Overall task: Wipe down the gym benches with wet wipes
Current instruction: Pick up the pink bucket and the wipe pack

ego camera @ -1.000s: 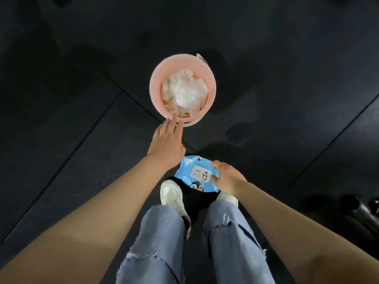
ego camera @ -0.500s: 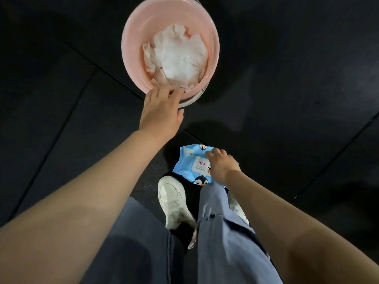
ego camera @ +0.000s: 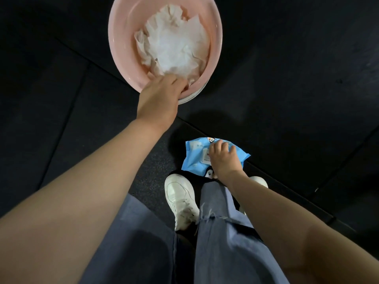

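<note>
A pink basin (ego camera: 121,37) stands on the dark floor at top centre, filled with crumpled white wipes (ego camera: 174,44). My left hand (ego camera: 159,97) is curled over the basin's near rim, fingers inside against the wipes. A blue wet-wipe pack (ego camera: 194,158) with a penguin print lies on the floor in front of my feet. My right hand (ego camera: 223,158) rests on top of the pack, fingers bent around its far edge. No bench is in view.
Black rubber floor tiles (ego camera: 287,89) with seams fill the view. My white shoes (ego camera: 180,199) and blue jeans (ego camera: 225,242) are below the pack, close to it.
The view has dropped closer to the floor. My left hand went from touching the basin's rim to hooking its fingers inside. My right hand slid further over the pack.
</note>
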`<state>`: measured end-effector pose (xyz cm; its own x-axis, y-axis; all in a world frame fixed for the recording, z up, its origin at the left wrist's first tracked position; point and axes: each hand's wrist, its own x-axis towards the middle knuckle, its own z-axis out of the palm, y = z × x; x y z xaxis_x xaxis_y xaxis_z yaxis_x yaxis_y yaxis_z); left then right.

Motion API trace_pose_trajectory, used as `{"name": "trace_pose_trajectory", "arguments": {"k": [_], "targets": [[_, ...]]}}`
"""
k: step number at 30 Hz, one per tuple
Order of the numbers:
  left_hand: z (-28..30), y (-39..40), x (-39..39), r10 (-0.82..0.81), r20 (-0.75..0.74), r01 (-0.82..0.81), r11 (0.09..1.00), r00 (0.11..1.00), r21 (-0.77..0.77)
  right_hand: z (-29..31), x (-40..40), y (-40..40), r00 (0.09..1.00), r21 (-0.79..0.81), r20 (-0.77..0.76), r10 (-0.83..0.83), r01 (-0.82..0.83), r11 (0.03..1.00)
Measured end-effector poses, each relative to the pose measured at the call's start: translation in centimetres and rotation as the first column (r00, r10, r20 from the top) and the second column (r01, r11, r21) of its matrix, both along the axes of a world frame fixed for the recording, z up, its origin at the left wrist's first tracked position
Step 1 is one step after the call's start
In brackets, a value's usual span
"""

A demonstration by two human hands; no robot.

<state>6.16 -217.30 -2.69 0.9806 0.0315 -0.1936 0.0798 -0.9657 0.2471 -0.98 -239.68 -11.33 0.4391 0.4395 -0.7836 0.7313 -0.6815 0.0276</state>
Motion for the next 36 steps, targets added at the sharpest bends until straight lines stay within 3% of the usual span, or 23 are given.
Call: {"name": "trace_pose_trajectory", "arguments": {"k": [6, 15, 25, 33, 36], "targets": [[1.1, 0.3, -0.3, -0.036, -0.003, 0.036, 0.999, 0.999, -0.002, 2.3, 2.5, -0.1, 0.982, 0.114, -0.11, -0.152, 0.165, 0.98], [10.5, -0.4, -2.9, -0.052, -0.103, 0.047, 0.998, 0.993, -0.052, 14.1, 7.7, -2.4, 0.943, 0.149, -0.014, -0.331, 0.33, 0.932], [29.8, -3.7, -1.8, -0.034, -0.089, 0.031, 0.999, 0.995, -0.035, 35.7, 13.1, -8.0, 0.908, 0.184, 0.104, -0.405, 0.382, 0.906], [46.8, -6.2, -2.2, -0.082, -0.15, 0.061, 0.988, 0.985, -0.143, 54.2, 11.1, -12.4, 0.799, 0.244, 0.152, -0.582, 0.541, 0.805], [50.8, -7.2, -3.4, -0.066, -0.086, 0.047, 0.978, 0.994, -0.202, 59.3, 9.6, -14.1, 0.715, 0.312, 0.171, -0.677, 0.613, 0.726]]}}
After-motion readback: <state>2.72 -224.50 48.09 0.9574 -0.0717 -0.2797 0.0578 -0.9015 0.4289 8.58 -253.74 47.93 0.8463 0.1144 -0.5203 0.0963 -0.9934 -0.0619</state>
